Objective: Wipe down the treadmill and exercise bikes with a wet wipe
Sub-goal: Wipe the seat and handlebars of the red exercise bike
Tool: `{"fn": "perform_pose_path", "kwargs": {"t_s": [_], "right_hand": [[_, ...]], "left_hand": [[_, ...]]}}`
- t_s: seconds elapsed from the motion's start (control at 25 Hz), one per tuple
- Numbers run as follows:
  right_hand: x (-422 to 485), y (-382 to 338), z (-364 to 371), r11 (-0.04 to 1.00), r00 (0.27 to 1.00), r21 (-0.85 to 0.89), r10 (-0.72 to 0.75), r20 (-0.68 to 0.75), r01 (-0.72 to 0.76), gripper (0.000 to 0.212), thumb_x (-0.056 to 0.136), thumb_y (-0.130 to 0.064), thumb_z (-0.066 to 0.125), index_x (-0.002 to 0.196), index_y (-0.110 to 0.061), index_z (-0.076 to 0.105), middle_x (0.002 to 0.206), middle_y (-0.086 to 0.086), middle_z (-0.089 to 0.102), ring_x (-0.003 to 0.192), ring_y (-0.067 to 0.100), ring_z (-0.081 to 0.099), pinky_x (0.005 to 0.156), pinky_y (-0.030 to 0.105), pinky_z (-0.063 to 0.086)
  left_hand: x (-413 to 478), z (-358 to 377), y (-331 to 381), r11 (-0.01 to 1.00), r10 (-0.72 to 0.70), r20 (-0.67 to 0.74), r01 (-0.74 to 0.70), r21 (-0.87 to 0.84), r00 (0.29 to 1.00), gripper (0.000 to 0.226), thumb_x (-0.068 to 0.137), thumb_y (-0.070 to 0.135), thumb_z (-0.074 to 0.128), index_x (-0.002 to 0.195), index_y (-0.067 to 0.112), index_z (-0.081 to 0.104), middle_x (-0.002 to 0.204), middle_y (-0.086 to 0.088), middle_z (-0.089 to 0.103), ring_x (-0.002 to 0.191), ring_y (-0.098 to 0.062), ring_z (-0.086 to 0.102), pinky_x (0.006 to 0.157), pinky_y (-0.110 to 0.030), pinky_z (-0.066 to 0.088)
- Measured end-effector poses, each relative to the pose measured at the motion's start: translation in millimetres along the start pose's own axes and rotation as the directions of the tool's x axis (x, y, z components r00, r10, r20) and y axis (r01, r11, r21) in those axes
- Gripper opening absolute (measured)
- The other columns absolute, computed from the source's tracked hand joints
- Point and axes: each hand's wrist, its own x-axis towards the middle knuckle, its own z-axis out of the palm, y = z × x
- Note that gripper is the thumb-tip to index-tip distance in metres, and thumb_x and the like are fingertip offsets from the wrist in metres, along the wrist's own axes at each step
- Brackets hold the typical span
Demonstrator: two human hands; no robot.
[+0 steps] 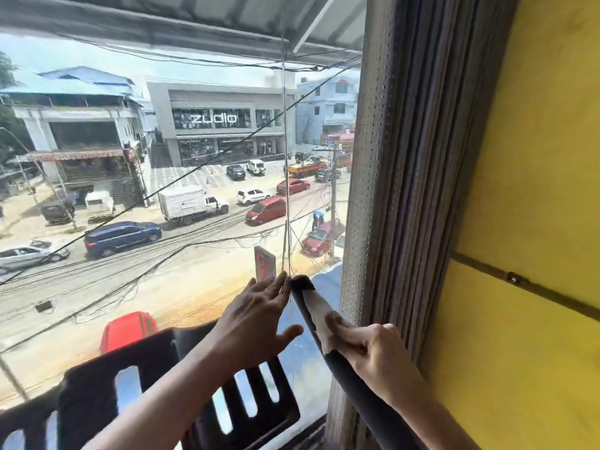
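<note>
A dark padded handlebar (360, 391) of an exercise machine rises from the lower right toward the window, ending near the glass. My right hand (373, 352) curls around the bar and presses a white wet wipe (319, 311) against it. My left hand (256, 319) is spread with straight fingers just left of the bar's tip, its fingertips touching or nearly touching the tip. The black slotted console (250, 407) of the machine lies below my left forearm.
A large glass window (162, 190) stands directly ahead, showing a street with cars below. A bunched grey curtain (406, 190) hangs right of the bar. A yellow wall (535, 222) fills the right side.
</note>
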Motion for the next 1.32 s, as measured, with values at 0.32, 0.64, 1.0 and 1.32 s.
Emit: {"fn": "perform_pose_path", "kwargs": {"t_s": [0.32,0.64,1.0,1.32], "right_hand": [[63.5,-22.9,30.4,0.957,0.968,-0.154,-0.25,-0.016,0.245,0.04,0.095,-0.007,0.053,0.135,-0.012,0.051,0.14,-0.005,0.038,0.128,-0.002,0.04,0.103,0.0,0.023],[-18.1,0.9,-5.3,0.891,0.908,-0.205,-0.367,0.204,0.406,0.037,0.079,0.001,0.068,0.114,-0.013,0.066,0.134,-0.014,0.05,0.131,0.001,0.041,0.106,0.015,0.034],[54.7,-25.6,3.7,0.931,0.978,-0.301,-0.198,0.058,0.206,0.044,0.09,0.011,0.042,0.13,-0.001,0.054,0.145,0.011,0.045,0.136,0.02,0.04,0.101,-0.005,0.012],[8.6,-7.4,-1.2,0.993,0.993,-0.047,-0.11,-0.034,0.108,0.023,0.08,-0.014,0.071,0.103,-0.013,0.074,0.103,-0.007,0.072,0.092,0.006,0.069,0.085,0.016,0.052]], "left_hand": [[-1.2,2.0,-7.5,0.985,0.044,-0.138,-0.066,-0.16,0.99,0.088,0.084,0.071,0.028,0.15,0.013,0.025,0.156,0.0,0.027,0.144,-0.015,0.02,0.113,-0.019,0.014],[-2.1,0.6,-5.0,0.984,0.045,-0.109,-0.063,-0.168,0.993,0.09,0.09,0.067,0.028,0.151,0.008,-0.002,0.159,-0.003,0.004,0.148,-0.017,0.004,0.106,-0.014,-0.004],[-1.5,-0.2,-4.0,0.98,0.052,-0.098,-0.07,-0.186,0.994,0.085,0.095,0.056,0.041,0.151,0.011,-0.004,0.16,-0.002,0.001,0.148,-0.015,0.002,0.106,-0.014,-0.005],[-1.1,3.1,-5.5,0.988,0.076,-0.084,-0.087,-0.129,0.994,0.083,0.096,0.056,0.038,0.152,0.014,-0.006,0.159,0.001,-0.003,0.147,-0.015,0.001,0.109,-0.016,-0.005]]}}
